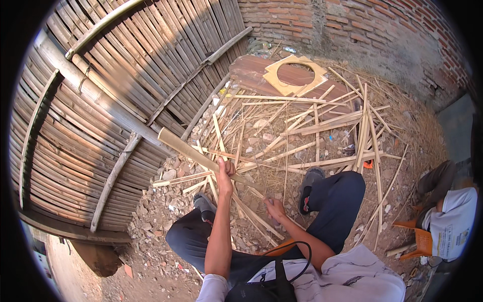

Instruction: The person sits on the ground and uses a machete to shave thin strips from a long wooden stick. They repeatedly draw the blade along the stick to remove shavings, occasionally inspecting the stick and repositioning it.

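A wide bamboo slat (187, 150) slants across the space in front of me, its far end toward the bamboo wall. My left hand (225, 170) is wrapped round its middle. Close to the slat's lower right end is my right hand (275, 209), its fingers closed. A small dark piece shows at that hand, too little of it to name. Below and beyond both hands, many split bamboo strips (307, 146) lie crisscross over the rubble, between and past my shoes.
A bamboo wall (126, 65) stands left, a brick wall (362, 35) at the back. A brown board (246, 70) carries a yellow frame with a round hole (272, 79). At right a person (455, 216) is beside an orange chair (423, 242).
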Available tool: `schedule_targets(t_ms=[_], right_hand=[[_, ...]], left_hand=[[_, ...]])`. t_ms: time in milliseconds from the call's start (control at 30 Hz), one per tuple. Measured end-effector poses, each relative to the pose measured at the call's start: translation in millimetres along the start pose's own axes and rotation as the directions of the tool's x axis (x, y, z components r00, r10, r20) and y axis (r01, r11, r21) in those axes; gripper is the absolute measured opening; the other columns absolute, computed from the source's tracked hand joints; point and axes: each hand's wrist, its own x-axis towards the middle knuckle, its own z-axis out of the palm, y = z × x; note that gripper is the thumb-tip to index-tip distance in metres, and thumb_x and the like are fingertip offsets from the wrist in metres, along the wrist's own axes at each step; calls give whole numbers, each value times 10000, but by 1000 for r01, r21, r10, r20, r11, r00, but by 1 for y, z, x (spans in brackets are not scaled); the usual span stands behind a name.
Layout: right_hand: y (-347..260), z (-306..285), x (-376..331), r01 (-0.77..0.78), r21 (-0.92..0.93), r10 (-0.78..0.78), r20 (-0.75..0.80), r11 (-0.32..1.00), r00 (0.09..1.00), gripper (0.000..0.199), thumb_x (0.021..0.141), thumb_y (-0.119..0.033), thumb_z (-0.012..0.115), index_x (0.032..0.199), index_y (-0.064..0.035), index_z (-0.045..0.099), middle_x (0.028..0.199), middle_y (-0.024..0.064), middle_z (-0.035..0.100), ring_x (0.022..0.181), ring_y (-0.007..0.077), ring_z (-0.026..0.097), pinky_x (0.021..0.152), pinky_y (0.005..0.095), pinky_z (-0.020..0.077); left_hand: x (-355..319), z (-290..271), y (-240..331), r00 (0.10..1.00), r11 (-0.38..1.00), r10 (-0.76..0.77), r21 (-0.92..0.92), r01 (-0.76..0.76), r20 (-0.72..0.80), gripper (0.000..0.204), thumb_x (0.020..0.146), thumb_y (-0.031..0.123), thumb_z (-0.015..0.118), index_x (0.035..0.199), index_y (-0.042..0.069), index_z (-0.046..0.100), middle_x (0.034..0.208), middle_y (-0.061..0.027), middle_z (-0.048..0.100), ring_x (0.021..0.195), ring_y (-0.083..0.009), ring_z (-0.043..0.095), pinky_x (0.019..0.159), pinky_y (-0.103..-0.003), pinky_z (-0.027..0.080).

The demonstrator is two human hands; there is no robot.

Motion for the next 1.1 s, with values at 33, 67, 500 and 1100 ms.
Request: schedule_targets(t_ms=[33, 67, 500, 1100], right_hand=[[1, 0, 1, -36, 16, 35, 41, 999, 999, 459, 1007, -432, 560, 1099, 10, 645, 620, 38, 534, 445, 126, 476, 434, 309, 415], [3, 2, 1, -71, 27, 69, 89, 997, 994, 451, 1001, -416, 561, 1100, 15, 646, 631, 42, 547, 452, 125, 487, 436, 305, 418], [-57, 17, -34, -211, 499, -20, 418, 840, 908, 646, 1003, -684, 413, 954, -57, 559, 580, -15, 407, 405, 97, 365, 400, 271, 339], [-68, 32, -42, -259, 354, 135, 339, 898, 931, 617, 1044, -660, 343, 869, -85, 480, 556, -13, 394, 386, 101, 342, 378, 282, 311]], left_hand=[[0, 1, 0, 1000, 1000, -22, -15, 22, 10, 623, 1073, 593, 383, 648, 167, 222, 605, 48, 179, 555, -111, 183, 548, -308, 172], [0, 0, 1, 999, 999, -41, -28, 41, 13, 617, 1077, 578, 392, 654, 162, 221, 610, 46, 183, 558, -109, 185, 549, -313, 165], [-15, -25, 4, 986, 983, -144, -100, 151, 79, 612, 1084, 486, 459, 607, 169, 242, 582, 52, 207, 528, -99, 201, 531, -290, 190], [-29, -1, -9, 989, 983, -148, -115, 145, -21, 564, 1081, 421, 515, 630, 163, 295, 585, 51, 233, 513, -95, 213, 512, -289, 195]])
